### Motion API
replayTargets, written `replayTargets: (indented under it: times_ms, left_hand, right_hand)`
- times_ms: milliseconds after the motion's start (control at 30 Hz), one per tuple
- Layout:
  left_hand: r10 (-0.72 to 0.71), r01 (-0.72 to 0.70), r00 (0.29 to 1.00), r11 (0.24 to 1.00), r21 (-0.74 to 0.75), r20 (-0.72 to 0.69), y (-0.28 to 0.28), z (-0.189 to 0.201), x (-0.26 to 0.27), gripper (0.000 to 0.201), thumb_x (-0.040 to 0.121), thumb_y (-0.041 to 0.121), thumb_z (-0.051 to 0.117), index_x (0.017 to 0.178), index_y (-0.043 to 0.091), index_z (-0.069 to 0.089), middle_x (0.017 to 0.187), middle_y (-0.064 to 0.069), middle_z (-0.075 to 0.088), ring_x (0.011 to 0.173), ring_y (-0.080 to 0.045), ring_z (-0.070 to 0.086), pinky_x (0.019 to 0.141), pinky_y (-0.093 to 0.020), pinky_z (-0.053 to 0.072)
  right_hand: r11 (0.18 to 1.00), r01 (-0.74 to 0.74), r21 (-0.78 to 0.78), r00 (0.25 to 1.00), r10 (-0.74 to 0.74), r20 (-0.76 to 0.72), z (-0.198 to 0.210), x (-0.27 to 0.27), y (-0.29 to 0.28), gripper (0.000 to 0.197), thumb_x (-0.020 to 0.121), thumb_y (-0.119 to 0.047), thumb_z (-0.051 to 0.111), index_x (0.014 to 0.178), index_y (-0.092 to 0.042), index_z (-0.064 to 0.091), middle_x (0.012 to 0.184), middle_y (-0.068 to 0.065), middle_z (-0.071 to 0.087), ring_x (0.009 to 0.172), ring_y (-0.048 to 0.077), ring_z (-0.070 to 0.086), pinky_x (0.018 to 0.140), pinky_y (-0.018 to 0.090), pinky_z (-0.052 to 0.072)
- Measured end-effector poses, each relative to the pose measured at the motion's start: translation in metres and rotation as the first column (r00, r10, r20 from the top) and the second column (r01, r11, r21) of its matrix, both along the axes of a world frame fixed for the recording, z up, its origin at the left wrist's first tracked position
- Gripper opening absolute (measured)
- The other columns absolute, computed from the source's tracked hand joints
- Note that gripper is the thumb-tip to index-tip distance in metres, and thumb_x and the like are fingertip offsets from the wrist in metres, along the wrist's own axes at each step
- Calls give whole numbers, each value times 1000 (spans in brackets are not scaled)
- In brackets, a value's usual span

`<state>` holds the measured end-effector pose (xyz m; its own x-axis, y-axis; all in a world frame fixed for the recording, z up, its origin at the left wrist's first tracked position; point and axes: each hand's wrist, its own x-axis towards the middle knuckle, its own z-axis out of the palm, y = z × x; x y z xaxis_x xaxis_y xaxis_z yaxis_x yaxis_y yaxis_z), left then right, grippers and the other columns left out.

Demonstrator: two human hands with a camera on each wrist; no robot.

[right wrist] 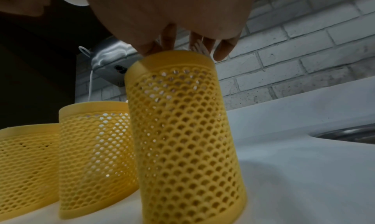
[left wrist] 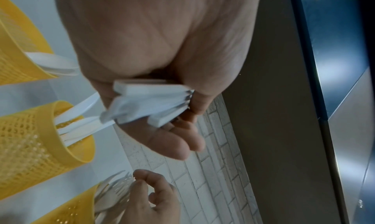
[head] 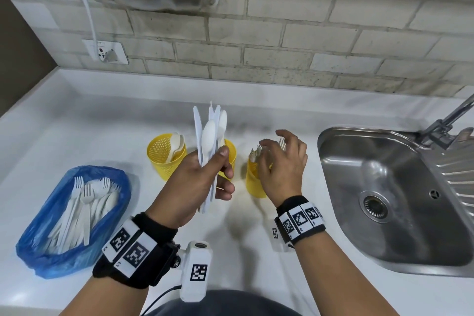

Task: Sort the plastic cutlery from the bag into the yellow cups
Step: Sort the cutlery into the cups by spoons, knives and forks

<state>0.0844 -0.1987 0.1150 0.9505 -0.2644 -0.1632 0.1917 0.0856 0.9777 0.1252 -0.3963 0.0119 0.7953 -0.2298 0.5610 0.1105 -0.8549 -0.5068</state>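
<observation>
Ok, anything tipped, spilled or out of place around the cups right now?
Nothing stands out. All three yellow cups stand upright: spoon cup, middle cup and fork cup. The left hand grips a mixed bundle of knives and spoons; the right hand hovers over the forks. The blue bag lies open with cutlery inside.

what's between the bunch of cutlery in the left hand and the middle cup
Nothing visible. The left hand grips the bunch of knives and spoons just above and in front of the middle cup. The right hand is off to the side, over the fork cup.
</observation>
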Motion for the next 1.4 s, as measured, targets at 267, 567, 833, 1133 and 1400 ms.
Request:
replayTargets:
  times_ms: [267, 567, 833, 1133, 1400]
  left_hand:
    - [-143, 142, 980, 990, 16, 140, 5, -3, -1, 29, 105, 41, 50, 99, 19, 68, 68, -6, 54, 52, -22, 46, 57, -33, 45]
    - [-217, 211, 959, 976, 53, 183, 6, -1, -1, 26, 104, 34, 48, 98, 27, 73, 65, -6, 44, 55, -19, 37, 57, -32, 37]
    - [-261, 254, 948, 965, 62, 182, 12, -5, -3, 27, 105, 37, 50, 109, 18, 70, 68, -6, 45, 55, -16, 37, 55, -29, 38]
    - [-316, 312, 943, 949, 48, 109, 16, -3, -7, 31, 101, 41, 51, 103, 15, 68, 65, -1, 28, 59, -22, 19, 54, -37, 17]
    - [-344, 344, 935, 939, 8, 84, 16, 0, -9, 27, 101, 41, 50, 100, 20, 68, 68, -2, 25, 58, -20, 16, 54, -35, 14]
  right_hand:
    - [892, -277, 358, 959, 235, 157, 58, -9, 12, 22, 96, -15, 56, 108, -17, 74, 108, -3, 69, 102, 17, 65, 88, 45, 51]
    - [693, -583, 423, 806, 558, 197, 148, -31, 30, 21, 95, -10, 63, 112, -16, 74, 108, 3, 65, 96, 19, 64, 82, 29, 50]
    - [595, -585, 551, 742, 667, 67, 155, -28, 22, 11, 93, -6, 69, 95, -16, 67, 100, -2, 64, 90, 18, 63, 82, 39, 53]
    - [293, -529, 797, 736, 625, 259, 165, -27, 14, 8, 98, -9, 59, 104, -11, 56, 91, 13, 70, 86, 29, 64, 81, 39, 51]
    - [429, -480, 765, 754, 647, 110, 160, -35, 17, 10, 93, -18, 68, 91, -9, 65, 91, 26, 64, 84, 31, 59, 82, 49, 50]
